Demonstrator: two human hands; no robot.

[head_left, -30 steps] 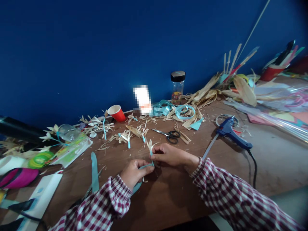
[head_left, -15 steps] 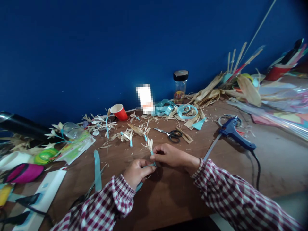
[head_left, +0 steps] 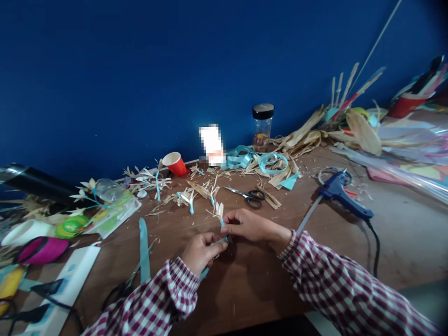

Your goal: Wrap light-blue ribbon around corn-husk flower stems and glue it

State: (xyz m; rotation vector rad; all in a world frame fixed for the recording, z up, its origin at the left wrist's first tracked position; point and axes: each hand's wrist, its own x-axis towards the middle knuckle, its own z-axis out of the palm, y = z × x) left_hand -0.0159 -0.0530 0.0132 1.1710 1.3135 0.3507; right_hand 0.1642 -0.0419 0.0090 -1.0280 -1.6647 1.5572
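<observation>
Between finger and thumb of my right hand [head_left: 247,223] is the blue-wrapped stem of a small corn husk flower [head_left: 219,211], its pale petals pointing up. My left hand [head_left: 201,249] pinches a light blue ribbon [head_left: 222,241] that runs to the lower end of the stem; the ribbon's other end hangs below my palm. Just beyond my hands lie similar husk flowers [head_left: 191,203] with blue stems. Black-handled scissors [head_left: 254,197] rest on the table past my right hand.
A blue glue gun [head_left: 345,193] with its cord lies at the right. Behind stand a red paper cup [head_left: 175,164] and a lidded jar [head_left: 262,127], near blue ribbon coils [head_left: 273,163] and dry husks [head_left: 304,135]. A white power strip [head_left: 75,280] and more scissors [head_left: 122,289] lie left.
Both hands stay at nearly the same spot, still gripping flower and ribbon. The ribbon by my left thumb shows a little more. The view has shifted slightly.
</observation>
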